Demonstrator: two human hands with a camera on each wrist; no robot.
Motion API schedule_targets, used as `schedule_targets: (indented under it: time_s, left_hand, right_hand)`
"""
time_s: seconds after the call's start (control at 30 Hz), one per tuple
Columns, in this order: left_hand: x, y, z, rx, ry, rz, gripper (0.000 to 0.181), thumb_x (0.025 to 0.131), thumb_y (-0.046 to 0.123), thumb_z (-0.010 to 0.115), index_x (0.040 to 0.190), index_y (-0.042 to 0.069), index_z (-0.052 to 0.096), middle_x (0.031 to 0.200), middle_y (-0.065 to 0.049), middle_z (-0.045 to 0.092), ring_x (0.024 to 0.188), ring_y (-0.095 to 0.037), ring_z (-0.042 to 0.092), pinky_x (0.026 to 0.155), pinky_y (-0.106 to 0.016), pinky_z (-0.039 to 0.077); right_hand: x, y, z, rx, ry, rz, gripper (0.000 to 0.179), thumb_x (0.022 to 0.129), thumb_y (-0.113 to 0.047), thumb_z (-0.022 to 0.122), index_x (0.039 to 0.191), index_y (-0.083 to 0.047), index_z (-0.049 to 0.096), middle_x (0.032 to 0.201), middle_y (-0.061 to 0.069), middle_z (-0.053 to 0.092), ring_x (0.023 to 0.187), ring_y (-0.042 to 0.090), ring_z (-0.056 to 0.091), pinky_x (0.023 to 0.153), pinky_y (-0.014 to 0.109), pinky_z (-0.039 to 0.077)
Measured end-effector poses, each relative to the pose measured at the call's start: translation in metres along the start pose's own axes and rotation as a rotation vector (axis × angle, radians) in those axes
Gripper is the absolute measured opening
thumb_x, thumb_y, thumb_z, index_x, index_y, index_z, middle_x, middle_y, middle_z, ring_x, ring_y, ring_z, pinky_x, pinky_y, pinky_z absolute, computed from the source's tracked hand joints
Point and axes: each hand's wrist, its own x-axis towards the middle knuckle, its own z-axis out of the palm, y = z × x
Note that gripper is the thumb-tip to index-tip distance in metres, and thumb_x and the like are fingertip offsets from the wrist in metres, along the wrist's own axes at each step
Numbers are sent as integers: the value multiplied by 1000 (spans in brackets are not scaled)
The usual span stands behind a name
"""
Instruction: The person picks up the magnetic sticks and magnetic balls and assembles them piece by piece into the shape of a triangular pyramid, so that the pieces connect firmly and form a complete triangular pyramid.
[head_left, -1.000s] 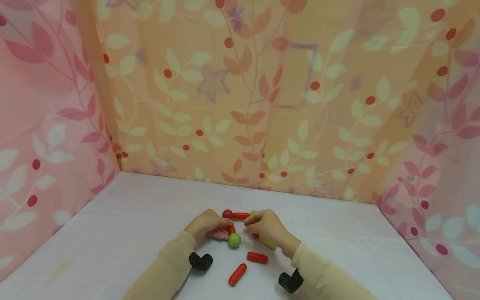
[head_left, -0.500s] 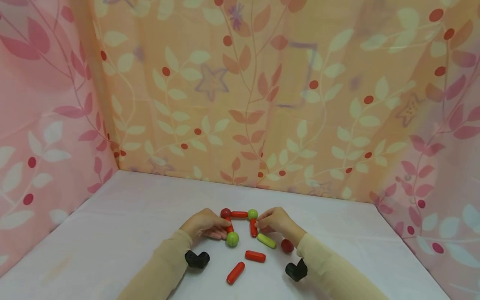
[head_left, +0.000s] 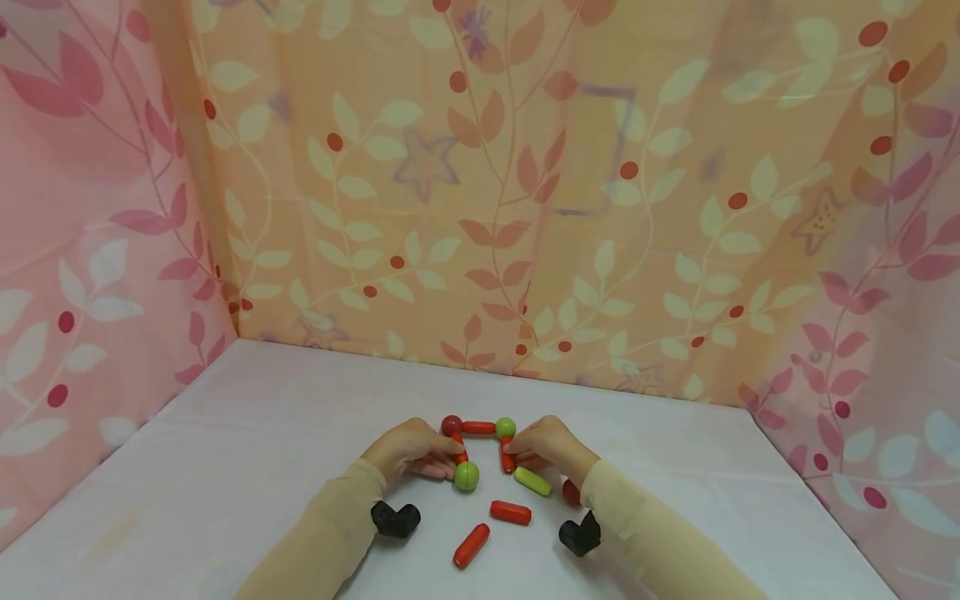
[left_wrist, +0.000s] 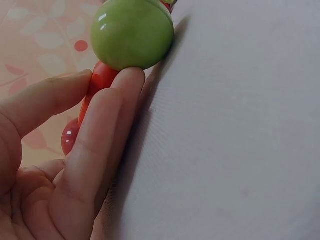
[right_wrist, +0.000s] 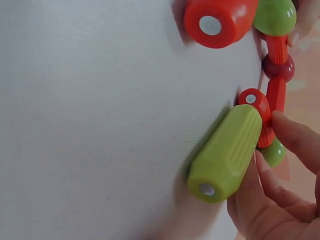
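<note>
Three sides of a frame made of magnetic sticks and balls lie on the table: a dark red ball (head_left: 452, 426), a red stick (head_left: 479, 427), a green ball (head_left: 506, 428), and a red stick on each side. My left hand (head_left: 411, 448) pinches the left red stick (left_wrist: 102, 79) between thumb and fingers, just beside the near green ball (left_wrist: 132, 35). On the opposite side, my right hand (head_left: 553, 445) pinches the right red stick (right_wrist: 263, 116). That stick's near end, with a pale metal disc, is bare.
A loose light green stick (head_left: 533, 481) lies close to my right hand. Two loose red sticks (head_left: 511, 512) lie nearer me. Another dark red ball (head_left: 572, 492) sits partly behind my right wrist. Patterned curtains (head_left: 480, 208) close off the table's back and sides.
My right hand has shifted off the far green ball and now pinches the right red stick. My left hand keeps its hold on the left stick.
</note>
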Motion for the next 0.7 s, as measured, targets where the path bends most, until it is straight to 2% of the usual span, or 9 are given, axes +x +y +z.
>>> schedule_targets:
  time_s: [0.23,0.4,0.7]
  left_hand:
    - [2,-1,0,1,30,0,19,86,16,77,88,-3,74,63,-6,70,55,-10,69,55,-19,55]
    - [3,0,0,-9,64,-5,19,86,17,77,89,-2,74,64,-6,70,56,-11,70,55,-19,56]
    - [3,0,3,-21,64,-4,19,86,15,76,91,-3,75,65,-7,70,57,-11,70,56,-20,57]
  right_hand:
    - [3,-3,3,34,-3,38,16,84,-12,79,92,1,75,75,4,72,62,13,66,64,23,58]
    - [5,-4,6,69,0,51,22,84,-16,79,96,2,74,78,6,73,60,13,68,65,23,58]
    - [8,-4,9,161,-33,66,24,84,-17,79,97,3,74,73,7,71,55,12,68,60,22,58]
